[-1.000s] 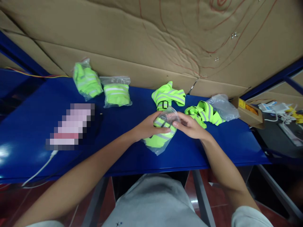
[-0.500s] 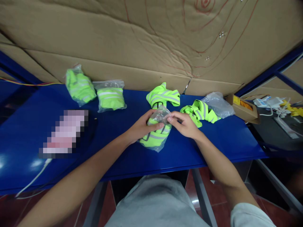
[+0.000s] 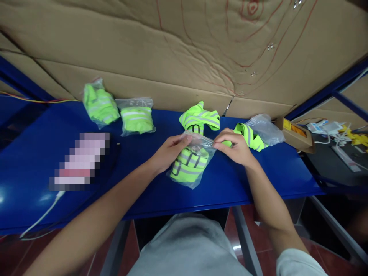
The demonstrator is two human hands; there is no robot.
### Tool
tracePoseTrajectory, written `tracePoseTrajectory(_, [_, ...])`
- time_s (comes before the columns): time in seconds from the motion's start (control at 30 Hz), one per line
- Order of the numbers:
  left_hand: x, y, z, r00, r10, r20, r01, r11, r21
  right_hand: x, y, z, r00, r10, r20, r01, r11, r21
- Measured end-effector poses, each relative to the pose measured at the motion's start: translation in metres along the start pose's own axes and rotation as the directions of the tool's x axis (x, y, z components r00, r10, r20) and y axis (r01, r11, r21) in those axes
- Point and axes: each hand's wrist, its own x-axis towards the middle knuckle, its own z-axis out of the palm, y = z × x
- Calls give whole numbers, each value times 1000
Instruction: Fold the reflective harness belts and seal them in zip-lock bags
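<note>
1. Far to your left, against the cardboard wall (image 3: 184, 57), lie a first packed bag (image 3: 100, 104) and a second packed bag (image 3: 137, 118). Both are well apart from your hands.
2. Your left hand (image 3: 169, 152) reaches in from the left. Its fingers (image 3: 184, 140) are closed in a pinch on the left corner of the clear bag's mouth.
3. The clear bag (image 3: 201, 147) sits between your two hands on the blue bench (image 3: 258, 176), with a folded hi-vis reflective vest (image 3: 188, 165) inside. Its mouth edge runs left to right between your fingertips. Its long axis runs from that mouth down towards you, leaning to your left, and the filled bottom seems to rest on the bench.
4. Your right hand (image 3: 236, 148) comes in from the right. Its fingers (image 3: 220, 145) are clenched on the right corner of the same mouth. Both hands are equally near, one at each end of the opening.
5. Just behind the bag lies a loose vest (image 3: 199, 117).
6. Just beyond your right hand lies a second loose vest (image 3: 251, 138), touching an empty bag (image 3: 266, 128).
7. A small cardboard box (image 3: 294, 132) sits near the bench's right end.
</note>
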Motion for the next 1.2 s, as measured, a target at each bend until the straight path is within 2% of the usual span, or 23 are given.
tracePoseTrajectory(0.1, [-4,1,7,999,3,41,1,996,-85,-3,2,-3,986,132,-98,-86,922,376])
tracePoseTrajectory(0.17, [-6,1,10,997,53,47,-49,994,-98,-2,3,-3,974,182,-137,-91,861,501])
tracePoseTrajectory(0.2, [-7,1,11,996,76,45,-72,993,-97,-2,3,-3,974,182,-134,-93,864,495])
tracePoseTrajectory(0.27, [-6,-1,11,995,96,39,-93,991,-92,1,2,-4,988,139,-59,-109,926,361])
tracePoseTrajectory(0.33, [-4,-5,10,995,86,42,-81,990,-115,5,1,-6,996,77,36,-82,980,179])
tracePoseTrajectory(0.4, [-1,-9,8,997,66,45,-58,986,-158,6,4,-8,995,55,80,-63,991,114])
tracePoseTrajectory(0.5, [4,-13,4,997,57,-43,-64,981,-183,3,17,-5,985,162,55,-171,945,279])
tracePoseTrajectory(0.6, [8,-19,0,985,65,-159,-91,982,-164,-5,34,6,922,384,47,-341,749,568])
tracePoseTrajectory(0.67, [11,-22,-1,978,57,-200,-90,983,-159,-10,42,15,880,471,69,-391,633,668])
tracePoseTrajectory(0.7, [12,-23,-1,976,47,-214,-83,983,-162,-11,44,19,867,492,79,-405,604,686])
tracePoseTrajectory(0.8, [13,-24,1,978,-4,-210,-36,982,-186,-12,45,26,845,529,80,-416,555,721])
tracePoseTrajectory(0.93, [11,-24,8,988,-86,-130,58,977,-203,-10,41,24,831,547,102,-417,490,765])
tracePoseTrajectory(1.1, [11,-26,9,986,-82,-149,49,976,-211,-12,43,17,750,630,201,-586,494,642])
tracePoseTrajectory(1.2, [12,-26,9,980,-67,-187,24,974,-226,-13,43,16,746,639,187,-601,526,602])
